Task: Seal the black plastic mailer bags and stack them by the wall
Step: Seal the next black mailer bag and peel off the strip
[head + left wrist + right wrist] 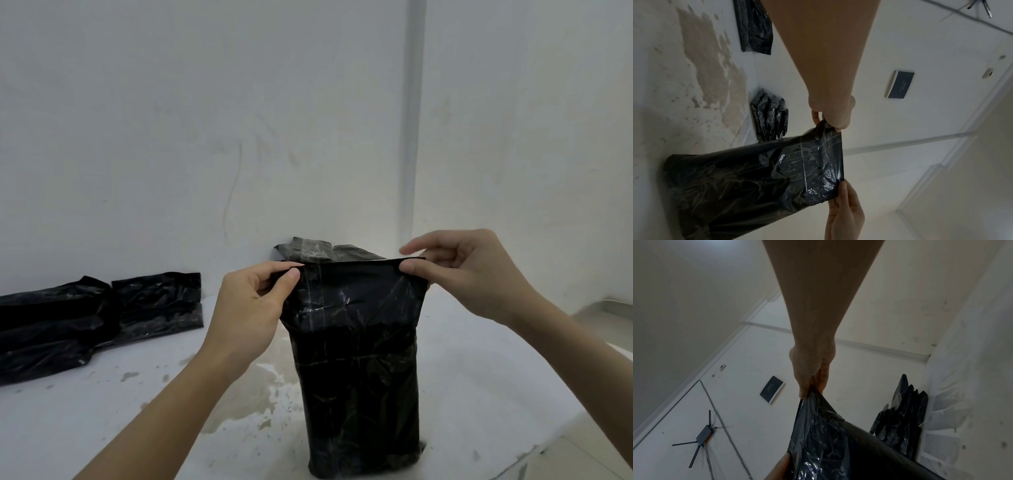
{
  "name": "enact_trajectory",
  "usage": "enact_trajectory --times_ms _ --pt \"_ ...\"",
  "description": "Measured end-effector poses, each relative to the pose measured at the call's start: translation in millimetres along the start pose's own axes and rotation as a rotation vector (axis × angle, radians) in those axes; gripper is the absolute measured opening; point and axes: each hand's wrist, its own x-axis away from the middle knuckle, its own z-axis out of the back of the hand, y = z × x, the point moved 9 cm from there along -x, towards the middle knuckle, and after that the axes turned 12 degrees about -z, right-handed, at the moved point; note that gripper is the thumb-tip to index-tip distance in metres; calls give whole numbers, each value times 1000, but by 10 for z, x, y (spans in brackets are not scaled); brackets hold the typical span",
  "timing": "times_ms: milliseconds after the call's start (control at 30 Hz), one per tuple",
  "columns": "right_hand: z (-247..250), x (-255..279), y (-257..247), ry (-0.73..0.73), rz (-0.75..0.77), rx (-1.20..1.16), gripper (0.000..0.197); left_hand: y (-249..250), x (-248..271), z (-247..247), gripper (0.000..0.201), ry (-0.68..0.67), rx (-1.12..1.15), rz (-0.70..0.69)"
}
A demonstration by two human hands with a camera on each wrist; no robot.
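**While the bag stands, both hands close its mouth**

As the bag (356,359) stands upright on the white surface (102,411), left hand (250,305) and right hand (469,274) pinch its top corners, stretching the mouth flat, likely for sealing; a stack (308,251) waits behind at the wall (205,120).

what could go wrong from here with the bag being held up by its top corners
1. The left hand and right hand only pinch the top corners of the upright mailer bag; thin plastic may slip, so the seal goes on crooked.
2. The full bag stands on its narrow end and could topple once released.
3. The stained surface looks flaky; bits could foul the seal.
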Motion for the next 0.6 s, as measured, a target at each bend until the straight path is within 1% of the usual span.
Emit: enact_trajectory --times_ms 100,200,400,500,600 --pt "7 -15 8 -2 6 -2 3 -26 -11 -8 14 2 -9 16" --pt "17 -26 21 -5 10 -7 6 -41 -18 -23 13 2 -11 26" --pt "22 -53 68 -22 -37 -27 6 -25 -22 -57 18 -22 -10 43" --pt "50 -77 106 -23 -69 -39 10 -42 -12 -85 17 -36 20 87" --pt "92 -96 141 -13 -102 -32 9 -101 -1 -109 10 -14 92 165"
